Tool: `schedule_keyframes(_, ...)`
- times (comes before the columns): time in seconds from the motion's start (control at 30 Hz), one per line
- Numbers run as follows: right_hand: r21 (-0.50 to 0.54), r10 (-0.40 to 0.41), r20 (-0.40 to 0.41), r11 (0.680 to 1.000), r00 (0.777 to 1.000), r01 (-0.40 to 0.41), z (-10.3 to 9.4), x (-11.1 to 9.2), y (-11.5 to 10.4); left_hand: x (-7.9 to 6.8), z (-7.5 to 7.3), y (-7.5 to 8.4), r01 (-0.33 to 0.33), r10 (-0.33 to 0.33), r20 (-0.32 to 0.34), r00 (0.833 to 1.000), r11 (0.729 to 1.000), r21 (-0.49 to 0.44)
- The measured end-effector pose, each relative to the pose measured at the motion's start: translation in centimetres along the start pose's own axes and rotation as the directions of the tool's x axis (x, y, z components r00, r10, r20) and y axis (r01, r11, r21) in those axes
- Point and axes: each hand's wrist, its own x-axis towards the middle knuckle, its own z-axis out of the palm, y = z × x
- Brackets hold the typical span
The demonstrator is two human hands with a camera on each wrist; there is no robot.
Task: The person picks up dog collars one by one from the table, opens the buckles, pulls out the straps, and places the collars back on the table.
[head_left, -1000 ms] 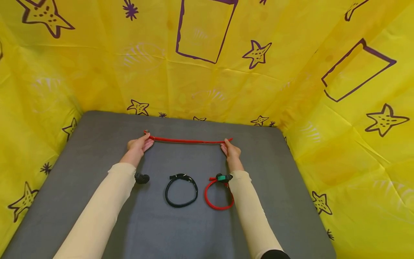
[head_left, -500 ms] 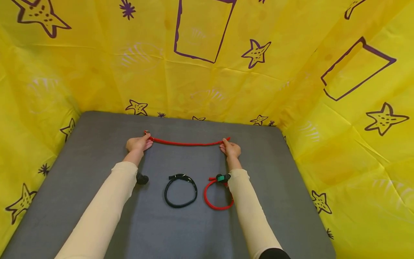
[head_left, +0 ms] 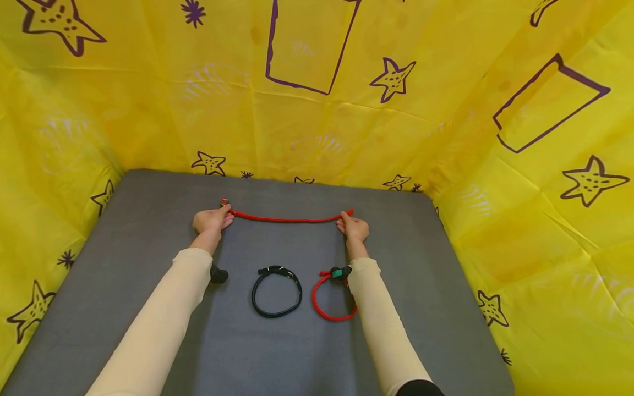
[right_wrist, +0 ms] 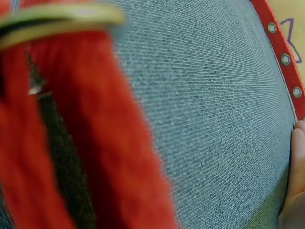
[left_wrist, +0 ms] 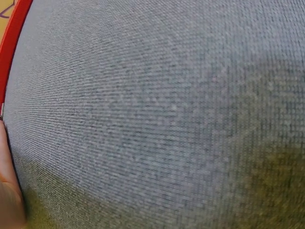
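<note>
A red collar [head_left: 284, 220] is stretched out between my two hands near the far side of the grey surface, sagging slightly in the middle. My left hand [head_left: 210, 220] pinches its buckle end, where a metal ring shows. The other end, with metal eyelets visible in the right wrist view, is pinched by my right hand [head_left: 354, 226]. Closer to me lies a black collar [head_left: 277, 315], buckled into a loop. To its right, a second red collar [head_left: 333, 318] forms a loop, partly hidden by my right wrist camera and sleeve. That collar's metal ring [right_wrist: 71, 21] looms blurred in the right wrist view.
The grey padded surface [head_left: 277, 357] extends under both arms. Yellow cloth [head_left: 317, 126] printed with purple starfish and other outlines hangs behind it and along both sides. A black wrist camera [head_left: 218, 274] sits at my left cuff.
The stretched red collar has gone from nearly straight to a slight sag, as my hands drew a little closer together. Both hands keep their hold; the two looped collars stay in place.
</note>
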Motion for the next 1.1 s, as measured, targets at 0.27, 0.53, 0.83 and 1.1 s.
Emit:
schedule_keyframes(0.27,0.012,-0.02,-0.01,1.0,1.0,0.02,0.08,0.06,0.11,-0.3,-0.22,0.01,-0.023,0.023,0.004,1.0,1.0,0.007)
schedule_keyframes(0.53,0.013,0.021,0.031,1.0,0.999,-0.022,-0.35,-0.18,-0.09,-0.45,-0.22,-0.25,-0.036,0.036,0.0,0.999,0.999,0.008)
schedule_keyframes(0.83,0.014,0.03,0.032,0.999,0.999,-0.031,-0.42,-0.24,-0.16,-0.35,-0.21,-0.39,-0.042,0.042,0.005,0.999,0.999,-0.001)
schedule_keyframes(1.1,0.015,0.055,0.088,0.998,0.995,-0.056,-0.65,0.04,-0.46,-0.87,-0.54,-0.19,-0.045,0.045,0.05,0.998,0.999,-0.006)
